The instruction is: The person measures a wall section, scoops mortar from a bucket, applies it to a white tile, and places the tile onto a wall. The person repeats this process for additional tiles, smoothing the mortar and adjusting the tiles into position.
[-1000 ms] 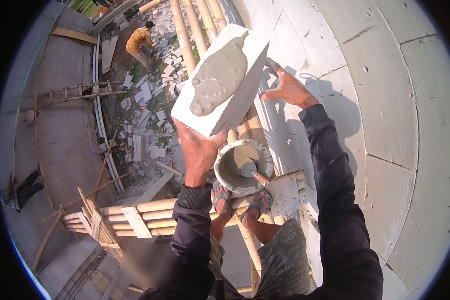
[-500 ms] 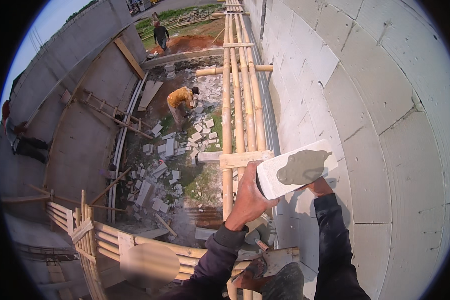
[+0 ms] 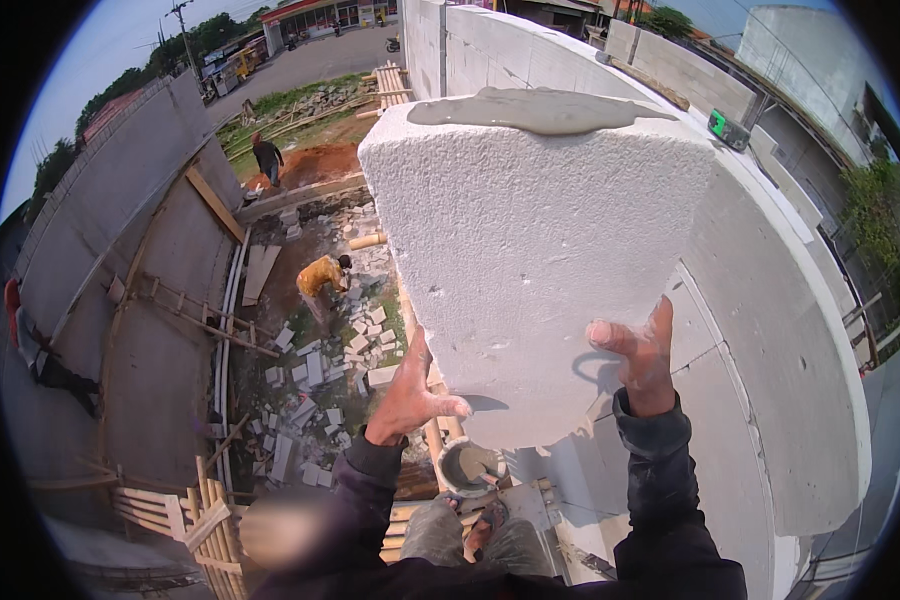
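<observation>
A large white aerated concrete block (image 3: pixel 540 240) is raised upright in front of me, its broad face toward me. Wet grey mortar (image 3: pixel 540 112) coats its upper narrow side and bulges over the edge. My left hand (image 3: pixel 410 395) grips the block at its lower left, thumb on the near face and the other fingers mostly hidden. Lower right, my right hand (image 3: pixel 642 358) supports it with the thumb against the face; the rest of its grip is partly hidden. The block covers part of the wall (image 3: pixel 820 330) at my right.
A green and black tape measure (image 3: pixel 728 130) lies on the wall's top. Below me, a bucket of mortar (image 3: pixel 465 465) stands by my feet on the bamboo scaffold (image 3: pixel 400 520). A person in an orange top (image 3: pixel 322 275) bends among broken blocks (image 3: pixel 315 370); other people are farther off.
The block has come up and closer, turning from its narrow mortared side to its broad face. Both hands have moved with it. My view has tilted up, bringing the wall's top into sight.
</observation>
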`<state>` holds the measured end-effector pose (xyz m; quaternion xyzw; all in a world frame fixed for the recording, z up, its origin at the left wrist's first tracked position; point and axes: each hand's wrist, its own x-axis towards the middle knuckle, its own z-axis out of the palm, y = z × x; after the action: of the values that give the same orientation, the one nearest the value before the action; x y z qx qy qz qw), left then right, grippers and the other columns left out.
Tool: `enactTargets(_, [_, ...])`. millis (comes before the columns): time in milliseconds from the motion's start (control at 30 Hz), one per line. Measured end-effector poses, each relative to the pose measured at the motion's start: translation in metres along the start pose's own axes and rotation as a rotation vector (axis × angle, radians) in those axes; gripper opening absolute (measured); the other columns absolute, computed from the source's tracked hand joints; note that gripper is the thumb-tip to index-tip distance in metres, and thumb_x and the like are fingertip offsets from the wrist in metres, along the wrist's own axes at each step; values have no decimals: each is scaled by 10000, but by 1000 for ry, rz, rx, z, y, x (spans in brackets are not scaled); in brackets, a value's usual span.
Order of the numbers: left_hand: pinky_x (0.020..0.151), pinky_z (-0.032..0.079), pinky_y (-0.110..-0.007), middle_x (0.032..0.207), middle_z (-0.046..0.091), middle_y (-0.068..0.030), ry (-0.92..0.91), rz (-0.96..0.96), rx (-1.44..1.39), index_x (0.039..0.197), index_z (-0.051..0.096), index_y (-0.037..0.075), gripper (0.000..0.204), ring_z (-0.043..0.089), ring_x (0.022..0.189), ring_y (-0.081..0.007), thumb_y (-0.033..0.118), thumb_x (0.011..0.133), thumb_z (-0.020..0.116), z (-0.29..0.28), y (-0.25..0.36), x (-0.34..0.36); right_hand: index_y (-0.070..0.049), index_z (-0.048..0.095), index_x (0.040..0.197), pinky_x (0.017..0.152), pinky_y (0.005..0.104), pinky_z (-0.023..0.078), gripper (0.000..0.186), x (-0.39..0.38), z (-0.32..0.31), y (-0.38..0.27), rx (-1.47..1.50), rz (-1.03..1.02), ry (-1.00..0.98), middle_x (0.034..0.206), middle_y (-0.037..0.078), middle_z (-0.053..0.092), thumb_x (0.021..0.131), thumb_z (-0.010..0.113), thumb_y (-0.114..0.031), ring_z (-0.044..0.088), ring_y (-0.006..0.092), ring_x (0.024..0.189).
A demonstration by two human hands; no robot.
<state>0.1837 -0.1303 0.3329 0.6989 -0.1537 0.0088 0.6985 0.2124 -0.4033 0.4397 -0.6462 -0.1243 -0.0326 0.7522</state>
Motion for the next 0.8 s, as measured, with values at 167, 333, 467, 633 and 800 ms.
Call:
enactTargets(167, [1088,378,-439,1419,401,-165,331,-49,-401,1508,212,-11,1190,452,1291,-304,468,638,868,71,8,-35,61,438,1375,1014,425,451,899,-33,10,-106,-239,-106,0,1295,208,549,664,878,-271,532,269,1214])
enactTargets(333, [1037,443,-425,1375,449,-158,104,62,-719,1497,233,-8,1125,508,1237,-301,404,652,852,118,89,5,40,213,1521,1155,424,284,1255,-122,-49,-136,-1130,-378,196,1457,239,383,598,890,-474,347,351,1398])
enactTargets(467, [1002,478,-401,1328,489,-150,-84,64,-776,1483,266,-11,1009,549,1190,-265,346,710,807,155,106,35,29,249,1525,1194,420,218,1139,-164,-45,-191,-725,-302,345,1536,259,318,684,823,-479,282,363,1452])
enactTargets(633, [985,514,-397,1076,642,-119,-267,234,-1083,1292,503,-65,576,646,1041,-231,284,868,679,220,243,80,10,444,1424,1056,399,417,958,-173,-19,-320,-1067,-565,548,1323,238,553,687,837,-460,567,316,1198])
enactTargets(800, [1041,466,-402,1292,583,-129,-440,402,-1414,1280,553,39,447,537,1233,-262,290,920,637,257,382,126,-3,460,1416,1045,425,429,955,-177,-27,-409,-1509,-600,653,1291,234,572,670,841,-462,582,323,1176])
